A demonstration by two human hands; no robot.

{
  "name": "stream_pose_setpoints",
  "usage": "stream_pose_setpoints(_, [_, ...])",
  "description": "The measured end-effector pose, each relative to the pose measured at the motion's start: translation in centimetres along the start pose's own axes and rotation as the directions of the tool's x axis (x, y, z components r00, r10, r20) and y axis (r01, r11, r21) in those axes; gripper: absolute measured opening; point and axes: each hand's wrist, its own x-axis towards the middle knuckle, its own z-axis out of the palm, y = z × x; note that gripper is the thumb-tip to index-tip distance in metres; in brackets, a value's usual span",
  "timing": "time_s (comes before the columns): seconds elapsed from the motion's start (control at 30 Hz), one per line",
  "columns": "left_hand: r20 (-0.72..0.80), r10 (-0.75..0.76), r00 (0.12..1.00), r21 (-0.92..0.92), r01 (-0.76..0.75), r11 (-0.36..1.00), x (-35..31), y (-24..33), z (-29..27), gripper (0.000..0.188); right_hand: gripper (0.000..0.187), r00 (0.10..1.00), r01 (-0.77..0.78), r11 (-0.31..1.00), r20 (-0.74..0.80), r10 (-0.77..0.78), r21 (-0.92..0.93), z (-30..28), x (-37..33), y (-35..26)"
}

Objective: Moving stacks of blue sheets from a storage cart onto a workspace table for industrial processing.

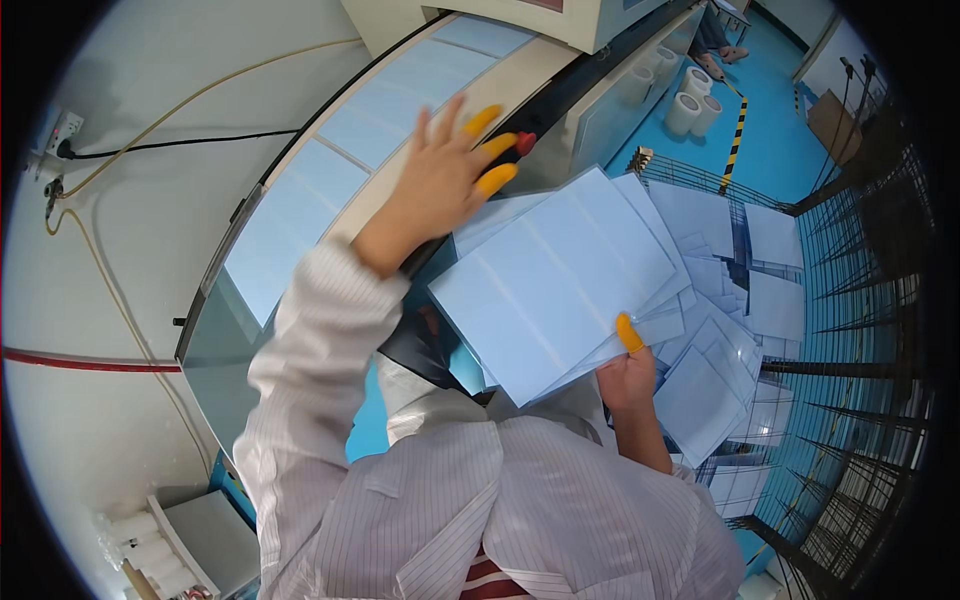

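Observation:
My left hand (440, 175) is raised over the edge of a conveyor belt (505, 85), its fingers spread and nothing in them. Yellow finger cots cover several of its fingertips, and a red button (525, 143) sits just beyond them. With my right hand (630, 380) I grip the lower right corner of a stack of pale blue sheets (555, 280), a yellow-cotted thumb on top. The stack lies fanned and tilted in front of my body. On the belt rest more pale blue sheets (300, 215), laid in a row. My right hand's other fingers are hidden under the stack.
At my right a black wire cage (850, 290) holds many loose sheets (705, 390). A pale machine housing (560, 20) spans the belt's far end. White rolls (685, 112) stand on the blue floor, near another person's feet (712, 65). Cables (190, 145) run along the left wall.

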Motion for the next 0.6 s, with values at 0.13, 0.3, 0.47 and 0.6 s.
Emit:
stream_pose_setpoints(0.13, [-0.048,0.078,0.996,0.045,-0.076,0.996,5.9,-0.1,4.8,0.033,0.029,1.000,0.023,0.995,-0.015,-0.024,-0.093,-1.3,-1.5,-0.3])
stream_pose_setpoints(0.3, [0.022,0.040,0.999,0.219,-0.044,0.975,8.9,0.0,6.9,0.036,0.030,0.998,0.018,0.998,-0.064,-0.021,-0.054,-1.6,-2.4,-1.4])
stream_pose_setpoints(0.47, [-0.003,0.035,0.999,0.282,-0.032,0.959,9.2,-0.2,7.3,0.037,0.029,0.995,0.027,0.995,-0.091,-0.035,-0.093,-1.1,-1.8,-1.9])
stream_pose_setpoints(0.6, [-0.210,-0.016,0.978,0.034,0.024,0.999,7.1,0.2,6.0,0.035,0.031,0.998,0.053,0.995,-0.034,-0.056,-0.086,-1.9,-1.9,-2.0])
